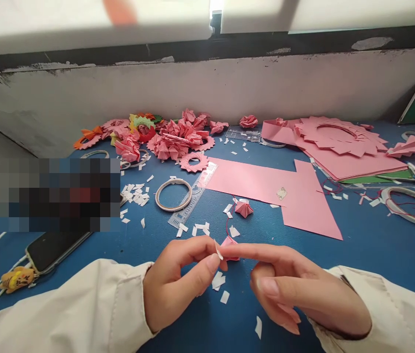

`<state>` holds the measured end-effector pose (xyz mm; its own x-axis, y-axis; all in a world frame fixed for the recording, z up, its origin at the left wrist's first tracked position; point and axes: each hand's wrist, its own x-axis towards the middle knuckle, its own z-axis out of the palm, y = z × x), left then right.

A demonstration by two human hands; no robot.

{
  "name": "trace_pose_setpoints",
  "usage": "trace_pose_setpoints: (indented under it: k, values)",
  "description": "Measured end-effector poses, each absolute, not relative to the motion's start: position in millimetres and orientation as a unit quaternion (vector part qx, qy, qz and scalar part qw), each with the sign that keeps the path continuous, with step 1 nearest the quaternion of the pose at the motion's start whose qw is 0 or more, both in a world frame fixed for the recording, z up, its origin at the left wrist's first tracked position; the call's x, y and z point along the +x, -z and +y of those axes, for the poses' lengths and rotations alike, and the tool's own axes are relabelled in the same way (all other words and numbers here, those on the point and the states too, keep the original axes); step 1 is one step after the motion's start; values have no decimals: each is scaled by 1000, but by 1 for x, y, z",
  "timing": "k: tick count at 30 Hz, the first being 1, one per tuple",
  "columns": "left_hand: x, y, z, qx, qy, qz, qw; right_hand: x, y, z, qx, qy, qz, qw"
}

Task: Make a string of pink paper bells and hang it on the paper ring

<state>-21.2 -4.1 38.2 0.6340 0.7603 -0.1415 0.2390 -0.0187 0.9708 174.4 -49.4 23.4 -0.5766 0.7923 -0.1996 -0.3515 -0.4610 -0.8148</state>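
small white strip point(220, 253), curved

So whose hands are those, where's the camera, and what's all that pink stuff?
There's no robot here. A person is working with their own bare left hand and right hand. The one picture comes from a camera on their head, looking forward and down.

The left thumb and finger pinch a small white slip, and the right pointing finger reaches in right beside it.

On the blue table you can see a pile of folded paper shapes, mostly pink, a flat pink sheet, a clear ruler, a phone and many scattered white bits. A blurred patch hides part of the left side.
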Motion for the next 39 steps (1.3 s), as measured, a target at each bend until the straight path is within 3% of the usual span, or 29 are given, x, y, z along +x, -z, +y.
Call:
trace_pose_setpoints:
  k: [8, 20, 26, 34, 39]
  values:
    - [-21, -38, -3, 669, -198, 372, 612, 175, -20, -50, -292, -803, -379, 356]
    - [-19, -40, 1, 774, -188, 391, 461, 175, -22, -52, -328, -779, -411, 341]
    - [-22, -32, 0, 834, -165, 406, 335, 177, -24, -50, -341, -761, -406, 374]
    - [-32, -34, 26, 834, -106, 541, 30, 173, -27, -54, -379, -710, -458, 377]
    - [-62, -37, 59, 780, -80, 620, -40, 174, -27, -56, -398, -693, -473, 370]
